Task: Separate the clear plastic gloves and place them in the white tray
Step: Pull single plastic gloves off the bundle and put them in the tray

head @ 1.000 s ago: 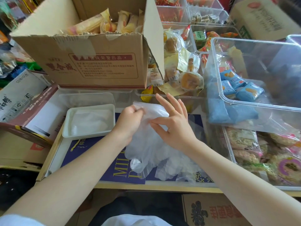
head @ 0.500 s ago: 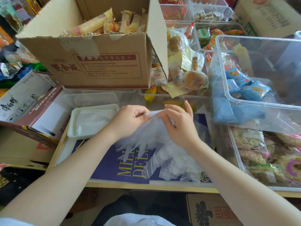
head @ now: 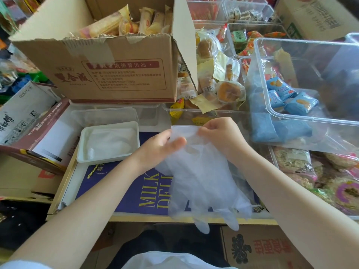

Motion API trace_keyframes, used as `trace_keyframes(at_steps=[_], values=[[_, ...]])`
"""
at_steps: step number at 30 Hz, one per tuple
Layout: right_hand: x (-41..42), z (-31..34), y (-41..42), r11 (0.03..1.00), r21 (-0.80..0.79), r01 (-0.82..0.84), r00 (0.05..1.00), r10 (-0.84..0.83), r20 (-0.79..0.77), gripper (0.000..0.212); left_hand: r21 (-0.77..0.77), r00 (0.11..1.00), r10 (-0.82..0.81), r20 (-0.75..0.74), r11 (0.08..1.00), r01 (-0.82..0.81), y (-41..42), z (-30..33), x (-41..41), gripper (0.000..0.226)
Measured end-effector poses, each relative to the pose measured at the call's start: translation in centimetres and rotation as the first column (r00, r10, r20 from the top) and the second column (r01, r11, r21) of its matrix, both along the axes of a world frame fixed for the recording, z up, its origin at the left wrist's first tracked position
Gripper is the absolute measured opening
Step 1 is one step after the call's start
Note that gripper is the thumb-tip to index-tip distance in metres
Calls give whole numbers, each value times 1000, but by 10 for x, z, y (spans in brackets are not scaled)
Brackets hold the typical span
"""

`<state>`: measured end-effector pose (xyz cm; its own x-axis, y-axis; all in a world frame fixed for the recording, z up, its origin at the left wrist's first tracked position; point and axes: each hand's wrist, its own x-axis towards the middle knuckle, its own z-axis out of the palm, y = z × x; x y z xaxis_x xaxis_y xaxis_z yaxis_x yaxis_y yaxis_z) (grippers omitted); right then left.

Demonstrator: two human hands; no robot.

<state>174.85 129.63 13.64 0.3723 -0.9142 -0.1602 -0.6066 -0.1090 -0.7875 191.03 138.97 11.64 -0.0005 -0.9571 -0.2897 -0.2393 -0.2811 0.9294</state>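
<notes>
A cardboard box (head: 108, 68) of wrapped snacks stands behind the white tray (head: 108, 141), which already holds clear plastic. Just right of the tray hang the clear plastic gloves (head: 202, 183), cuffs pinched by the left hand (head: 157, 148) and right hand (head: 223, 136).

Gloves (head: 202, 177): thin clear plastic film, crinkled, faintly glossy. Tray (head: 108, 160): white matt plastic, smooth. Box (head: 108, 74): brown matt cardboard, rough torn edge. Bin (head: 310, 74): clear glossy rigid plastic.
</notes>
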Motion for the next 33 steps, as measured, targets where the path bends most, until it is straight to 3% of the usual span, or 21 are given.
trace_keyframes(at_steps=[3, 6, 8, 11, 14, 16, 21, 27, 33], values=[[-3, 4, -2, 991, 134, 18, 995, -31, 97, 12, -36, 983, 47, 176, 999, -41, -1, -10, 2, 36], [-8, 3, -7, 961, 272, 43, 973, -102, 209, 8, -53, 981, 155, 113, 987, -150, -1, -14, 5, 5], [-11, 0, -12, 938, 344, 38, 938, -152, 312, 11, -44, 981, 182, 64, 983, -180, -1, -11, 6, 12], [-21, -7, -16, 835, 545, -78, 855, -225, 467, 38, -78, 978, 208, 30, 976, -205, -4, -7, 8, 18], [-30, -14, -9, 696, 649, -307, 820, -153, 552, 32, -87, 972, 233, -5, 969, -233, -8, -6, 9, 19], [-31, -23, -3, 673, 655, -344, 833, -104, 544, 29, -80, 964, 254, -78, 962, -260, -10, -3, 7, 18], [-26, -42, -5, 770, 603, -208, 881, -120, 457, 4, -76, 941, 327, -85, 940, -333, -11, -8, 15, 18], [-19, -46, -2, 911, 389, -137, 934, -12, 357, 11, 39, 891, 414, -186, 909, -414, -10, -24, 22, 23], [-13, -67, 8, 934, 332, -133, 964, 44, 263, 13, 199, 912, 405, -69, 901, -385, -11, -49, 29, 15]])
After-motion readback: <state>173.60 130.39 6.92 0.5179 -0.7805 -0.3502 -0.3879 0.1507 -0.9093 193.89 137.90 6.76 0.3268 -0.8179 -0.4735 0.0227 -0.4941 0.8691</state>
